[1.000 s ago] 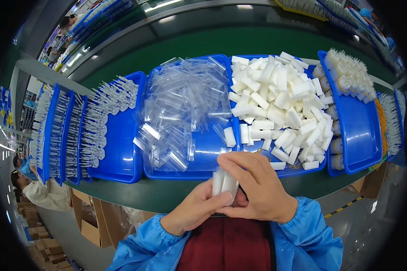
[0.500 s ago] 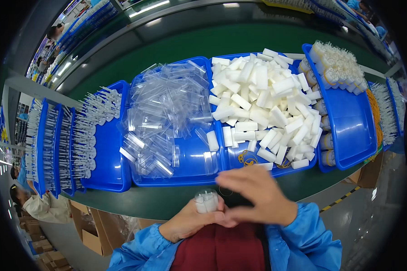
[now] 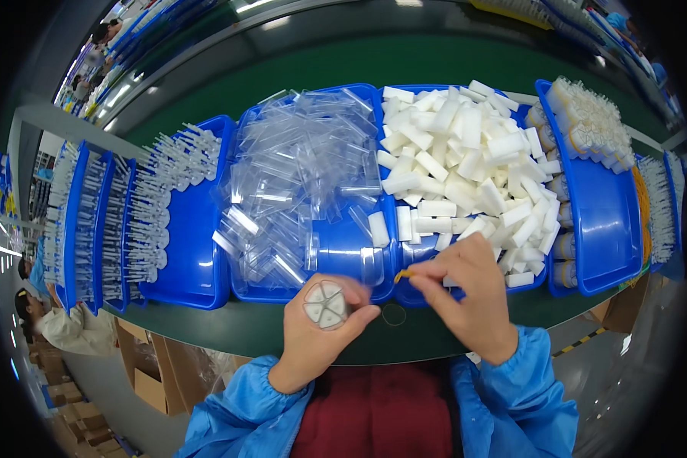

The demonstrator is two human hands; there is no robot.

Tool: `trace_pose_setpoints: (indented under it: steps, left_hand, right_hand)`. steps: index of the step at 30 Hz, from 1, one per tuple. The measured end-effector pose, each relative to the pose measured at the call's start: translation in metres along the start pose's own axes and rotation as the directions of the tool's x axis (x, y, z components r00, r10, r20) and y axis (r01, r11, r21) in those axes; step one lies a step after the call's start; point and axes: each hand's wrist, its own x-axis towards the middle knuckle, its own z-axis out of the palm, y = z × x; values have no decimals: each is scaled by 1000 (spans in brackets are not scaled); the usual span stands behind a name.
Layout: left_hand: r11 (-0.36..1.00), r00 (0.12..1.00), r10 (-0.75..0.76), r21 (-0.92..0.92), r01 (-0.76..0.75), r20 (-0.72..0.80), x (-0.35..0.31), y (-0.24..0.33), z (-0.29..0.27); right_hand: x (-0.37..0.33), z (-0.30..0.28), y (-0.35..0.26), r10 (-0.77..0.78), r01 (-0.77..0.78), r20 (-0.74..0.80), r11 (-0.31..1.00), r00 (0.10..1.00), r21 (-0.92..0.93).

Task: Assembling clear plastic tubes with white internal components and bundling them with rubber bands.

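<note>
Gripping a round white bundle (image 3: 326,305), our left hand (image 3: 311,347) is wrapping its fingers around the side, while the bundle's end, split into wedges, is facing up at us. One finger of that hand is blurring. Near the bundle, at its two o'clock, our right hand (image 3: 472,298) is pinching a small yellow band (image 3: 402,275) narrowly between thumb and fingertip; the band is staying clear of the bundle. At the bundle's three o'clock, a thin loop (image 3: 393,314) is lying on the green table (image 3: 389,345).

Farther out, toward twelve o'clock, clear plastic sleeves (image 3: 282,172) are piling up in a blue tray (image 3: 340,233). Between one and two o'clock, white blocks (image 3: 466,179) are heaping over another tray (image 3: 416,295). Toward ten o'clock, white stemmed pieces (image 3: 149,237) are lining one side of a third tray (image 3: 195,240). Between two and three, well apart from our hands, a tilted tray (image 3: 607,206) is holding more white bundles (image 3: 588,126) at its far end. Around eight o'clock, a cardboard box (image 3: 151,385) is sitting below the table.
</note>
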Motion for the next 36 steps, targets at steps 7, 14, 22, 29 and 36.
trace_pose_setpoints:
  steps: [7,14,22,29,36]
  left_hand:
    - [979,989,121,-154,-132,-79,13,17,3]
    - [955,972,233,192,-224,-23,8,9,-6]
    - [974,991,130,191,-124,-22,13,13,-5]
    - [977,986,145,146,-155,77,7,12,3]
    - [994,955,40,-107,-9,294,0,33,15]
  right_hand:
    - [-13,-3,-14,288,-274,39,847,957,456]
    - [-11,-7,-10,571,-430,188,325,799,842]
    - [-4,-6,-8,376,-411,389,-26,841,911]
    - [2,-19,-24,374,-84,275,-453,886,888]
    - [12,12,-16,228,-170,-105,903,968,395]
